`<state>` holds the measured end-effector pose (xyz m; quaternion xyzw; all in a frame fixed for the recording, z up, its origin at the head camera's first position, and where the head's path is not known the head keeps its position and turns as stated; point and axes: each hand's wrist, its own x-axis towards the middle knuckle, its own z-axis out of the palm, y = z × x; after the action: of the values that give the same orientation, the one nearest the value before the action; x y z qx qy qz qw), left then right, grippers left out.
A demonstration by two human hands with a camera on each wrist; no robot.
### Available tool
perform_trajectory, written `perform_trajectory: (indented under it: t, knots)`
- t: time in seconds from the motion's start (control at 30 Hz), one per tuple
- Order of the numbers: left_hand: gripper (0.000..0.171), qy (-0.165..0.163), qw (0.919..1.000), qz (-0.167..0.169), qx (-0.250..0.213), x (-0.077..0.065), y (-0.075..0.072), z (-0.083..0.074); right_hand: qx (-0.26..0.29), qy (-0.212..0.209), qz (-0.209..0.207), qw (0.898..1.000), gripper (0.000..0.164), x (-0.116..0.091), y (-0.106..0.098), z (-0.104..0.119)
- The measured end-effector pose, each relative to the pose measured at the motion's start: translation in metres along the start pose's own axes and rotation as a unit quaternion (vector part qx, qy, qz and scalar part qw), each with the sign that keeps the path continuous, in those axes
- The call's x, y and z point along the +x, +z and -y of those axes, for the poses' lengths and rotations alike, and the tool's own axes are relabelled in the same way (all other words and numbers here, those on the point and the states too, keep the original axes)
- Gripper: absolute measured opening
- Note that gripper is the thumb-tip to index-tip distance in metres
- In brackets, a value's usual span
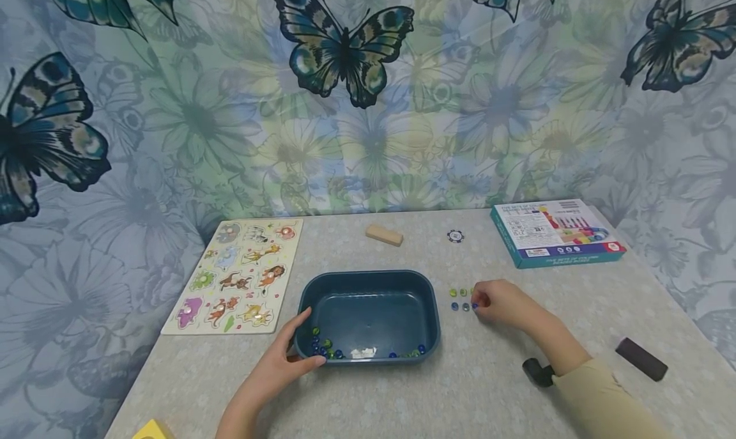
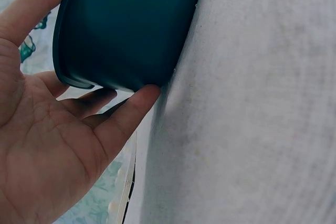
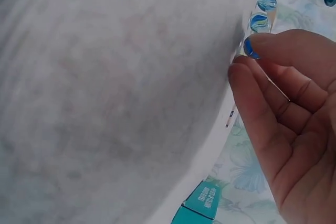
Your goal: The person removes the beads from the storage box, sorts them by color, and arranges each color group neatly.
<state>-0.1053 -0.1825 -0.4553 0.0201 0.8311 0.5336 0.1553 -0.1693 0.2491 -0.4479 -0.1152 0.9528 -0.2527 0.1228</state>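
Note:
A dark blue plastic tub [image 1: 368,279] stands mid-table, with several green and blue marbles [image 1: 327,344] lying along its near inside edge. My left hand [image 1: 282,359] grips its near left corner, thumb at the front rim; in the left wrist view, fingers [image 2: 128,116] of that hand lie against the tub's outer wall. Right of the tub, marbles sit in two short rows, green ones [image 1: 453,292] behind blue ones [image 1: 455,306]. My right hand [image 1: 506,305] pinches a blue marble [image 3: 250,49] at the right end of the near row, close to the tabletop.
An animal puzzle board [image 1: 259,305] lies on the left. Behind the tub are a wooden block [image 1: 384,235] and a poker chip [image 1: 455,236]. A teal game box [image 1: 560,234] lies at the back right. A dark cylinder [image 1: 641,359] and a yellow piece [image 1: 152,430] are nearer.

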Motion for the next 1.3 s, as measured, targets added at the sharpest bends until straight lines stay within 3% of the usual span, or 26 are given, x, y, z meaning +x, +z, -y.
perform_trajectory:
  t: [0.37,0.6,0.77,1.0,1.17,1.3]
  knots:
    - [0.089,0.006,1.0,-0.002,0.0,0.0,0.001,0.0,-0.013,0.005,0.003,1.0,0.008,-0.005,-0.013,0.01]
    - [0.088,0.003,1.0,-0.002,-0.001,0.0,0.0,0.0,0.002,-0.043,-0.022,0.999,0.016,-0.005,-0.035,0.03]
    - [0.088,0.0,1.0,0.001,-0.001,-0.001,0.0,-0.002,0.011,-0.084,-0.032,0.996,0.015,-0.002,-0.039,0.055]
    - [0.087,-0.002,1.0,0.004,-0.006,0.0,-0.001,-0.003,0.035,-0.162,-0.002,0.986,0.015,0.01,-0.019,0.098]
    - [0.087,-0.004,1.0,0.004,-0.004,0.0,-0.001,-0.003,0.027,-0.221,0.044,0.974,0.017,0.021,0.011,0.124]
    - [0.087,-0.005,1.0,0.003,0.0,0.0,-0.001,-0.003,0.037,-0.237,0.09,0.967,0.02,0.03,0.038,0.137]
